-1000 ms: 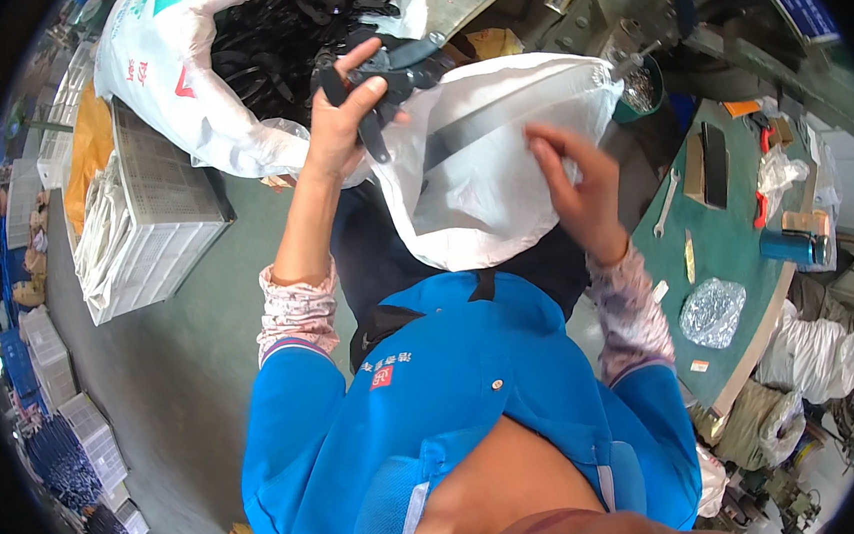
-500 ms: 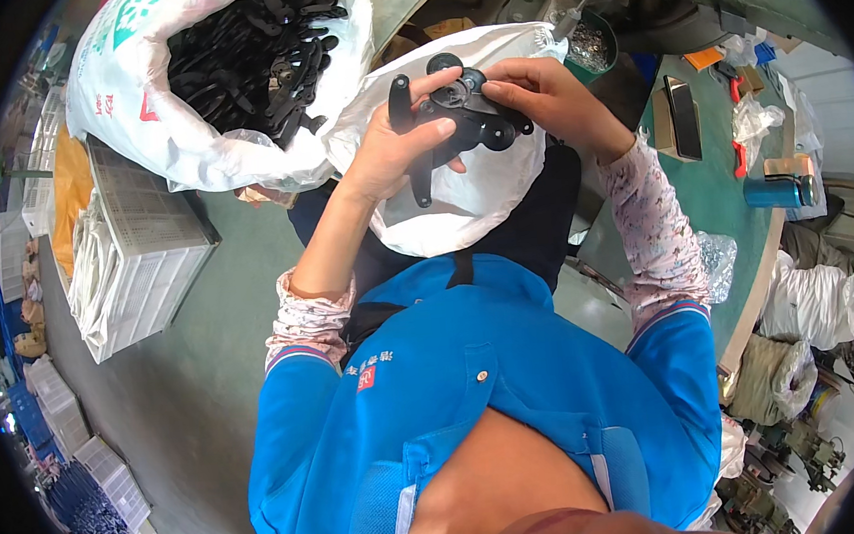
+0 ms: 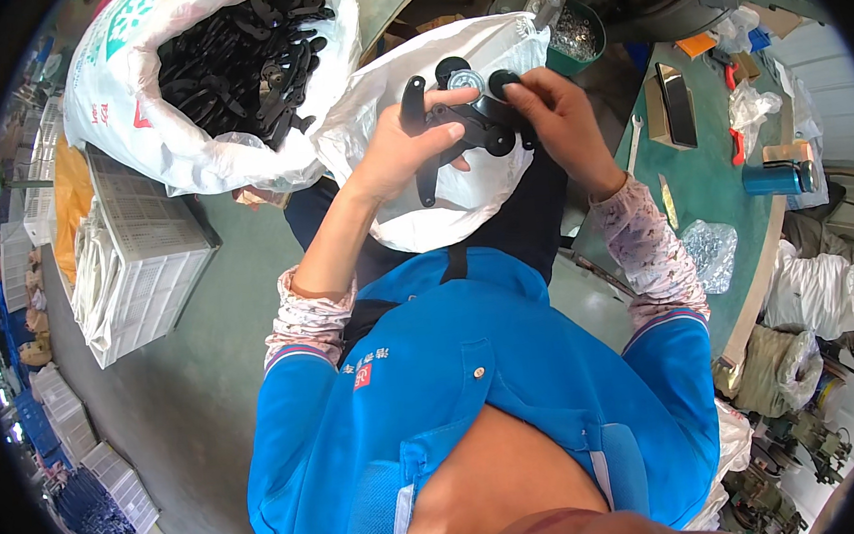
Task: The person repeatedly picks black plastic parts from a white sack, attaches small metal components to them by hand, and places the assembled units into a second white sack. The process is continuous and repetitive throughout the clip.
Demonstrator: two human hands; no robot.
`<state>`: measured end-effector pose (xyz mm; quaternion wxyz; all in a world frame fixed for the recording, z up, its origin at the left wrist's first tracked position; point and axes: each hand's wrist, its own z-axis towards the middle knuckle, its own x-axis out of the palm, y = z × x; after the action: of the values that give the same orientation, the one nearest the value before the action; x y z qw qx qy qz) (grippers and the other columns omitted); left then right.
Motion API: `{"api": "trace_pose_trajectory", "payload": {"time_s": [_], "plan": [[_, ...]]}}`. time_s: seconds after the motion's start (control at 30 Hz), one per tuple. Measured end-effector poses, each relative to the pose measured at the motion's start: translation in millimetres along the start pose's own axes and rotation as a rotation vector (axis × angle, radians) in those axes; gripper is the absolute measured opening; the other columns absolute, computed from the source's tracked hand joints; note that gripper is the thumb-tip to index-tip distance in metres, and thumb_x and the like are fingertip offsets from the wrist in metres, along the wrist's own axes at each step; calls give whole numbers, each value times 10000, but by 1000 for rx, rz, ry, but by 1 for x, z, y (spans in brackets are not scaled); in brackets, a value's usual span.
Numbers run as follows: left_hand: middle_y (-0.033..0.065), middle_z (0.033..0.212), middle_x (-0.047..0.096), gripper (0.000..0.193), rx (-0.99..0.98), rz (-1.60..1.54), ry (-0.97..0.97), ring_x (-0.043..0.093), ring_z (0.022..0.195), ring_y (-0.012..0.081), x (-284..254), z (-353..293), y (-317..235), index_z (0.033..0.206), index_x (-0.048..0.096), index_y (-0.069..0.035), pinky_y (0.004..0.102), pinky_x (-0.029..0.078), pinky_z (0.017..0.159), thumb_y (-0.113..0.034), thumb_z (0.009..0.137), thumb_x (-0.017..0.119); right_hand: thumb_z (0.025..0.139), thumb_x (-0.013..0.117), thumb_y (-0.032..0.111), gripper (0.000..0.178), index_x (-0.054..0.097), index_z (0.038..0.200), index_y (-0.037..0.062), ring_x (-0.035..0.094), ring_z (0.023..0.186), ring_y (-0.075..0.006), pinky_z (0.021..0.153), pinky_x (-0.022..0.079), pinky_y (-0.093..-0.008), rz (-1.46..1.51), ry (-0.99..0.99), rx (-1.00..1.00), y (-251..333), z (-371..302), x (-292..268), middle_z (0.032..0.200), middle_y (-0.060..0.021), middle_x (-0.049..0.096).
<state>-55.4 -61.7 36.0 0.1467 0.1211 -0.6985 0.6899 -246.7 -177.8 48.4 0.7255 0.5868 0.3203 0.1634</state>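
My left hand (image 3: 393, 159) grips several black lever-shaped parts (image 3: 424, 182) with rounded ends. Its thumb lies across them and a fingertip reaches a round, silvery-grey face (image 3: 465, 84) on top. Between thumb and fingers of my right hand (image 3: 566, 123) is a small black disc (image 3: 504, 83), held just to the right of that face and apart from it. Both hands are above an open white sack (image 3: 434, 228) on my lap. The lower fingers of my left hand are partly hidden by the parts.
A large white sack (image 3: 115, 121) full of black levers (image 3: 241, 71) stands at the far left. Below it is a white plastic crate (image 3: 151, 269). A green tub of small metal pieces (image 3: 575, 39) sits far right; a phone (image 3: 677, 107), wrench (image 3: 635, 140) and blue bottle (image 3: 779, 178) lie on the green table.
My right hand has drawn away to the right from the parts, with the black disc pinched in it. The silvery round face shows more fully. My left hand has barely moved.
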Motion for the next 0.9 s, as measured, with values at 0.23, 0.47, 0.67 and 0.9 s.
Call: {"api": "trace_pose_trajectory", "payload": {"time_s": [0.23, 0.47, 0.67, 0.9], "plan": [[102, 945, 637, 368, -46, 57, 76, 629, 754, 140, 4, 5, 0, 1193, 559, 20, 261, 554, 638, -95, 854, 643, 953, 518, 124, 237, 613, 1152, 37, 515, 693, -48, 634, 428, -197, 27, 303, -22, 32, 6, -29, 880, -4, 609], [132, 1057, 585, 302, -48, 34, 148, 634, 808, 182, 12, 17, 4, 1103, 523, -22, 301, 570, 617, -91, 841, 657, 905, 571, 88, 218, 648, 1098, 20, 614, 716, -124, 650, 490, -233, -29, 219, -32, 34, 3, -32, 845, -41, 660], [212, 1242, 532, 368, 32, -145, 26, 628, 983, 243, 12, 16, 5, 1151, 489, -29, 347, 603, 660, -121, 836, 655, 862, 648, 136, 266, 640, 1104, 26, 518, 619, -54, 547, 406, -189, 127, -59, 86, 42, 13, -61, 788, -10, 626], [199, 1164, 582, 412, 71, -166, -30, 638, 947, 208, 14, 16, 8, 1193, 524, 21, 335, 601, 693, -183, 854, 640, 894, 608, 128, 125, 660, 912, 15, 475, 451, -82, 405, 362, -230, 122, -208, 63, 90, 64, -75, 616, -5, 574]]}}
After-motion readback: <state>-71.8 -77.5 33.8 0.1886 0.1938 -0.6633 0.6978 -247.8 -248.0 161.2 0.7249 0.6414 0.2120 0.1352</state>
